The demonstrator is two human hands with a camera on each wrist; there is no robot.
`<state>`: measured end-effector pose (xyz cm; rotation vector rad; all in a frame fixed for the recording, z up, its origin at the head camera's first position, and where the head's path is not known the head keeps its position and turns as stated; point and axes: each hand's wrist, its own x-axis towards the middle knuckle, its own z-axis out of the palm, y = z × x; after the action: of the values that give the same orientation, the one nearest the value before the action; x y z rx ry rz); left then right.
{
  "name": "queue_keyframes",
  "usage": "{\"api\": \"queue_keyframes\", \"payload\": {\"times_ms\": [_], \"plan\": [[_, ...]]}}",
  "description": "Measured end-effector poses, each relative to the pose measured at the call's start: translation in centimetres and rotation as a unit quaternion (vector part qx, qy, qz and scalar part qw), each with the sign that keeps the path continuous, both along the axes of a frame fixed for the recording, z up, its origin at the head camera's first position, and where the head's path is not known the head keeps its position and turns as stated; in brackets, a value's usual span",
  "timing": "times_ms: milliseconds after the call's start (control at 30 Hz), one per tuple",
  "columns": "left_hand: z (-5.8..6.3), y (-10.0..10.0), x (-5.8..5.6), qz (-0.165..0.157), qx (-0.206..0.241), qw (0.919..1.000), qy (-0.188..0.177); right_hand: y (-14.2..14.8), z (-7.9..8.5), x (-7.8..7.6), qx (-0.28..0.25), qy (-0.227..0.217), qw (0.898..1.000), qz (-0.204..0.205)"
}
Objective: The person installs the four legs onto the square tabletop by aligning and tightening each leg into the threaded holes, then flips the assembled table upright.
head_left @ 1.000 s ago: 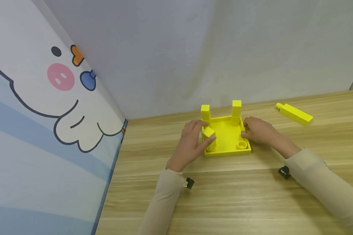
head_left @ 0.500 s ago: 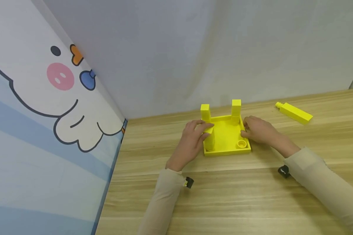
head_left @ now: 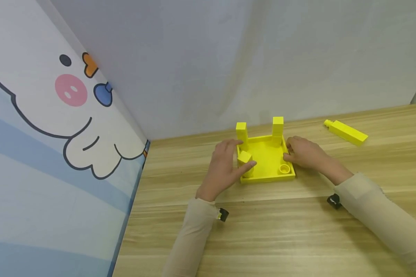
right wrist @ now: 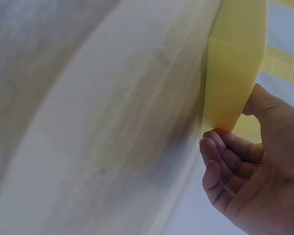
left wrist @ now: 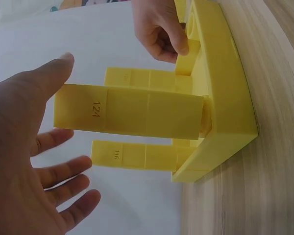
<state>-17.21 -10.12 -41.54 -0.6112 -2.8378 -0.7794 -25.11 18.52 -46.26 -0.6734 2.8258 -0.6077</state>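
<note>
A yellow square board [head_left: 265, 159] with a raised rim lies on the table, like an upturned toy table top. Yellow square legs stand at three corners: back left [head_left: 241, 132], back right [head_left: 278, 129] and front left. Around the front-left leg [left wrist: 127, 112], marked 124, my left hand [head_left: 220, 165] is spread, thumb on the near side, fingers apart; in the left wrist view the thumb is close to its top end. Across from it, my right hand [head_left: 305, 154] pinches the board's right rim, thumb inside and fingers outside. A round socket [head_left: 284, 169] shows at the front-right corner.
A loose yellow leg [head_left: 346, 131] with a narrow screw-like end lies at the back right of the wooden table [head_left: 280, 227]. A grey wall [head_left: 194, 69] rises behind, and a cartoon-printed panel [head_left: 55, 154] stands on the left.
Half a second ago my left thumb and fingers were closed on the front-left leg's top; they have since spread apart. That leg's top sits at a different angle. My right hand keeps its place.
</note>
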Motion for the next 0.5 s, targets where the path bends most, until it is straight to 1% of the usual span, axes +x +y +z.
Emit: {"api": "queue_keyframes", "payload": {"times_ms": [67,133,300,400,500], "plan": [[-0.1,0.0,-0.03,0.012,-0.004,0.9999,0.011,0.04,-0.06,-0.06,0.001,0.001,1.0,0.001],[-0.16,-0.08,-0.02,0.009,0.001,0.9997,0.021,0.03,-0.08,-0.09,0.001,0.001,1.0,0.0],[-0.18,-0.4,0.03,-0.031,0.016,0.999,0.029,0.02,-0.07,-0.09,0.001,-0.001,1.0,-0.001],[-0.17,-0.49,0.0,-0.053,0.01,0.9983,0.024,0.08,-0.11,-0.07,0.002,-0.002,1.0,-0.002],[-0.18,-0.52,-0.01,-0.066,-0.001,0.9978,0.012,0.07,-0.17,-0.07,0.001,-0.003,1.0,-0.002]]}}
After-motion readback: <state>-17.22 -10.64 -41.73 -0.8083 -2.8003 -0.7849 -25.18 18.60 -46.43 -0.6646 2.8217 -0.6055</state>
